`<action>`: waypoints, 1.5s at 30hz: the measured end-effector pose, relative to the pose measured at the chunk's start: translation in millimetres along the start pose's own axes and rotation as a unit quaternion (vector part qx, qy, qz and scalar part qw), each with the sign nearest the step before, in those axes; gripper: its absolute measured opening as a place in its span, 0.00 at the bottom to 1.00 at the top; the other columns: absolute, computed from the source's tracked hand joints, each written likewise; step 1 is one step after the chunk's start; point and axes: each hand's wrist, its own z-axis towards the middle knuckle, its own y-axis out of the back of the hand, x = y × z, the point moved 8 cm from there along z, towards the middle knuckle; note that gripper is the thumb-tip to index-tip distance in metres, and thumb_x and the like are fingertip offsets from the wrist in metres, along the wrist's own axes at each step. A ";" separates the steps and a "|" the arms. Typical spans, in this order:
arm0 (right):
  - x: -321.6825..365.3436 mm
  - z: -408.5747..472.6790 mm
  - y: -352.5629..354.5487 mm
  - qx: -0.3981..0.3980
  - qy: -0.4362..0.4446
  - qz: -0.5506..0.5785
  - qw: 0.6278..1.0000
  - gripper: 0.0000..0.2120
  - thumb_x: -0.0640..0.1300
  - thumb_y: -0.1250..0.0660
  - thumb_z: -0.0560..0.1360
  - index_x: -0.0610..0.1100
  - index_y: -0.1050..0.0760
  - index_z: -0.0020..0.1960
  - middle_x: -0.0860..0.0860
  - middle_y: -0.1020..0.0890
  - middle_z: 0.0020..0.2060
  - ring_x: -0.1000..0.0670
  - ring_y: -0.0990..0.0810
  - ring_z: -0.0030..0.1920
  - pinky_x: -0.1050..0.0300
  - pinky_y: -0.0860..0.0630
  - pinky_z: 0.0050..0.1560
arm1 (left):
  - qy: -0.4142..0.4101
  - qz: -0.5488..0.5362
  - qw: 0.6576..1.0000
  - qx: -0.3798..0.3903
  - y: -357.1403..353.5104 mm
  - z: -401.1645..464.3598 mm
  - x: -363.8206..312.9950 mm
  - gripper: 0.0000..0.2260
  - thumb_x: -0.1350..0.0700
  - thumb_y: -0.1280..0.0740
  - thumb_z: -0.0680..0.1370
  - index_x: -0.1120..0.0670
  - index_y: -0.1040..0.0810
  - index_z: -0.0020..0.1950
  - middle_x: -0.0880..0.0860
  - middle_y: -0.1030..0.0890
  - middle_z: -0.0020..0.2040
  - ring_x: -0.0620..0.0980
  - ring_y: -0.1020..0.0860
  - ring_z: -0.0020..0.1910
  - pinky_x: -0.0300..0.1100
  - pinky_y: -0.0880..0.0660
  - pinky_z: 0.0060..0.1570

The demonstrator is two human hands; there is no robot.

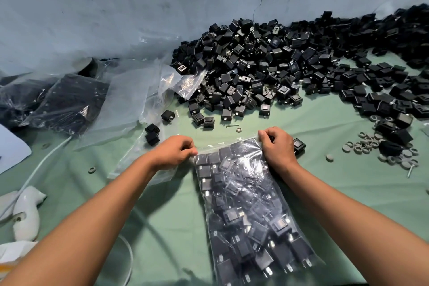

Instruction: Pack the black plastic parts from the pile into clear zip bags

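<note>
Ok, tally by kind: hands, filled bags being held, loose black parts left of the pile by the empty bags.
Hands: 2, left hand, right hand
Filled bag held: 1
Loose black parts: 3
Total: 6

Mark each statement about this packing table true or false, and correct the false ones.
1. Both hands pinch the top edge of the filled zip bag. True: left hand, right hand.
2. The bag being held is empty. False: it is full of black parts.
3. The pile of black parts lies beyond the hands. True.
4. The grey rings lie left of the bag. False: most lie to its right.
</note>
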 end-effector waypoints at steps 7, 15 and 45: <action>18.0 -4.2 -5.9 0.087 -0.009 -0.110 0.990 0.28 0.64 0.42 0.82 0.45 0.29 0.33 0.50 0.25 0.30 0.46 0.26 0.32 0.54 0.33 0.34 | 0.125 -0.110 0.984 -0.069 -9.0 -10.3 16.5 0.19 0.46 0.38 0.85 0.58 0.30 0.40 0.65 0.15 0.41 0.57 0.15 0.36 0.43 0.22 0.35; 30.6 -38.3 -17.5 0.319 -0.103 -0.066 0.940 0.39 0.69 0.20 0.62 0.47 0.28 0.62 0.50 0.19 0.55 0.47 0.17 0.53 0.46 0.20 0.58 | 0.230 -0.340 0.911 -0.044 -44.1 -21.8 6.6 0.17 0.52 0.22 0.74 0.62 0.20 0.53 0.57 0.16 0.47 0.54 0.16 0.43 0.46 0.19 0.36; 381.6 14.6 -404.0 0.460 0.006 0.203 0.864 0.21 0.58 0.25 0.75 0.44 0.20 0.60 0.50 0.15 0.44 0.49 0.15 0.41 0.52 0.18 0.43 | 0.165 -0.499 0.601 -0.602 253.5 -131.0 282.4 0.37 0.44 0.18 0.67 0.51 0.28 0.73 0.49 0.20 0.66 0.49 0.21 0.63 0.51 0.25 0.68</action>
